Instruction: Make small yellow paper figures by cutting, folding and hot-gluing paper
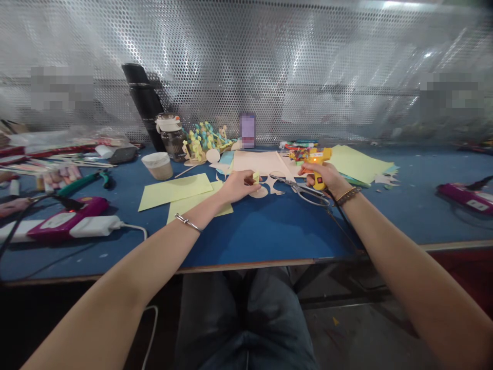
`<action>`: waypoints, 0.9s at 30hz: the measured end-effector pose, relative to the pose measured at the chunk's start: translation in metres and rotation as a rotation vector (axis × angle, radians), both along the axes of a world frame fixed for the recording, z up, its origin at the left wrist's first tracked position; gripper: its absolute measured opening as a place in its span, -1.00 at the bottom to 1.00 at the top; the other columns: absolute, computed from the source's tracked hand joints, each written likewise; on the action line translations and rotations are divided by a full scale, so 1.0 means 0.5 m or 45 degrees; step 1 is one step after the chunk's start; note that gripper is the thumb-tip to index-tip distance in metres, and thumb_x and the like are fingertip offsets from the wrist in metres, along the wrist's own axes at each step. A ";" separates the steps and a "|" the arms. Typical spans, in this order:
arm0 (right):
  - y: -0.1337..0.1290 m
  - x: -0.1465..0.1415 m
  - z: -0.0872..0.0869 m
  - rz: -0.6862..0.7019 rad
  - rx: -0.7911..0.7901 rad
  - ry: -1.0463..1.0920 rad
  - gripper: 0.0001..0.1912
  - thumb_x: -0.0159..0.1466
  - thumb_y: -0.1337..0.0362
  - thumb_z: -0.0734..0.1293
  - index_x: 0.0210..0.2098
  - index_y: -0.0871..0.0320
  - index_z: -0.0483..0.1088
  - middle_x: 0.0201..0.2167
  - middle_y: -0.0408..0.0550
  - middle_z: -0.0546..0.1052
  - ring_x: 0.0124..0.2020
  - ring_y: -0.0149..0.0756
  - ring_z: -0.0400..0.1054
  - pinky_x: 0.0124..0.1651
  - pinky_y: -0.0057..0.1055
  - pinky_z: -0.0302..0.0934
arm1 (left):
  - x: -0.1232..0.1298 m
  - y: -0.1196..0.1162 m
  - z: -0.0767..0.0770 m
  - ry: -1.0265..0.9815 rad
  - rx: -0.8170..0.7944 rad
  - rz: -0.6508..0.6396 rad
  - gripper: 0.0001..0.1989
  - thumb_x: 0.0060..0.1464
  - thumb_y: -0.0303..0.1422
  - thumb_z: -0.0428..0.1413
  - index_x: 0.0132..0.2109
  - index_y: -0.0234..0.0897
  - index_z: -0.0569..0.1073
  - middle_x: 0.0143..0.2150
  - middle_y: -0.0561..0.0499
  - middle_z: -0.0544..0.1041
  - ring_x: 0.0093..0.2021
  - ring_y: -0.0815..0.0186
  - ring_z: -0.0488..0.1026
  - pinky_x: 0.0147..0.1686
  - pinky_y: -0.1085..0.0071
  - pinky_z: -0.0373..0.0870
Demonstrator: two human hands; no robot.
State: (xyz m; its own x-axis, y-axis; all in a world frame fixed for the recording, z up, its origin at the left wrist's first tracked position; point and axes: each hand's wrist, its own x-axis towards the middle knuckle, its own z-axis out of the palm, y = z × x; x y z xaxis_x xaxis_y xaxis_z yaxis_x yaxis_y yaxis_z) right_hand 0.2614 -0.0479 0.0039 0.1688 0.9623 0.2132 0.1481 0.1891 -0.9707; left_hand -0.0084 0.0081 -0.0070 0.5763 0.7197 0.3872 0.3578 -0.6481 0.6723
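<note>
A small yellow paper piece (256,177) is pinched between the fingertips of my left hand (241,186), just above a round cream paper disc (260,192) on the blue table. My right hand (321,173) grips a yellow glue gun (319,181), its nozzle pointing left. Metal scissors (310,194) lie between the two hands, close to the glue gun. Beside the disc is a cut paper scrap (274,185). Yellow paper sheets (175,191) rest left of my left hand, partly behind my forearm.
Behind the hands are pale paper sheets (260,162), paper figures (204,141), a tub (157,166), a bottle (172,139) and a phone (247,129). Power strips (69,218) lie left and right. The glue gun's cord hangs near my right wrist.
</note>
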 end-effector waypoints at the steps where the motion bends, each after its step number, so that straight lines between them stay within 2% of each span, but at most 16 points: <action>1: 0.000 0.000 0.000 0.002 -0.005 -0.009 -0.76 0.09 0.15 0.38 -0.48 0.24 0.45 -0.66 -0.08 0.41 -0.72 -0.51 0.18 -0.65 -0.53 0.13 | 0.000 0.001 0.000 0.000 0.001 0.003 -0.83 -0.08 -0.29 0.13 -0.32 -0.29 0.47 -0.37 -0.04 0.53 -0.35 0.31 0.46 -0.35 0.40 0.34; 3: -0.001 -0.002 0.001 0.001 -0.004 -0.018 -0.75 0.09 0.14 0.38 -0.48 0.24 0.45 -0.68 -0.09 0.39 -0.72 -0.50 0.18 -0.65 -0.52 0.13 | 0.000 0.002 -0.001 0.004 0.010 0.009 -0.84 -0.08 -0.29 0.13 -0.33 -0.28 0.46 -0.38 -0.02 0.53 -0.36 0.32 0.45 -0.37 0.41 0.32; 8: -0.005 -0.006 0.005 0.002 0.018 -0.024 -0.75 0.07 0.15 0.39 -0.48 0.25 0.45 -0.57 -0.03 0.47 -0.71 -0.52 0.18 -0.66 -0.52 0.14 | 0.002 0.007 -0.004 0.042 0.045 0.045 -0.83 -0.07 -0.26 0.12 -0.39 -0.29 0.43 -0.41 -0.03 0.51 -0.38 0.33 0.42 -0.38 0.40 0.28; 16: -0.004 -0.003 0.003 -0.007 0.005 -0.019 -0.74 0.07 0.13 0.40 -0.47 0.25 0.45 -0.63 -0.07 0.43 -0.72 -0.52 0.18 -0.66 -0.53 0.14 | 0.003 0.004 -0.001 0.074 0.084 0.058 -0.84 -0.08 -0.27 0.12 -0.45 -0.28 0.38 -0.45 0.00 0.47 -0.42 0.35 0.37 -0.40 0.41 0.26; 20: -0.008 -0.006 0.009 0.002 0.011 0.017 -0.76 0.04 0.16 0.41 -0.49 0.25 0.44 -0.58 -0.05 0.47 -0.72 -0.54 0.18 -0.66 -0.54 0.14 | 0.004 0.003 0.000 0.087 0.091 0.065 -0.83 -0.07 -0.26 0.11 -0.43 -0.29 0.39 -0.45 0.02 0.47 -0.43 0.36 0.38 -0.41 0.43 0.25; 24: -0.011 -0.012 0.012 -0.021 -0.038 -0.015 -0.76 0.07 0.17 0.38 -0.51 0.26 0.44 -0.71 -0.12 0.36 -0.73 -0.51 0.18 -0.68 -0.56 0.12 | 0.005 0.002 0.001 0.101 0.113 0.067 -0.84 -0.06 -0.27 0.10 -0.39 -0.30 0.43 -0.46 0.02 0.46 -0.44 0.37 0.37 -0.41 0.43 0.25; 27: -0.015 -0.024 0.018 -0.035 -0.015 0.074 -0.80 0.07 0.20 0.37 -0.48 0.24 0.42 -0.56 -0.08 0.44 -0.71 -0.54 0.18 -0.65 -0.54 0.17 | 0.005 0.003 0.000 0.100 0.115 0.063 -0.85 -0.07 -0.28 0.10 -0.42 -0.30 0.41 -0.45 0.01 0.47 -0.43 0.36 0.38 -0.40 0.42 0.25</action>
State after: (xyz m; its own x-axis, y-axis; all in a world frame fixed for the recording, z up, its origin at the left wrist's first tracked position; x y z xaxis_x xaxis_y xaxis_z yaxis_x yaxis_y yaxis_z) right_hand 0.2496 -0.0555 0.0129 0.2071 0.9595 0.1910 0.0961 0.1743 -0.9800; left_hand -0.0060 0.0096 -0.0068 0.5718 0.7124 0.4070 0.4401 -0.6849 0.5807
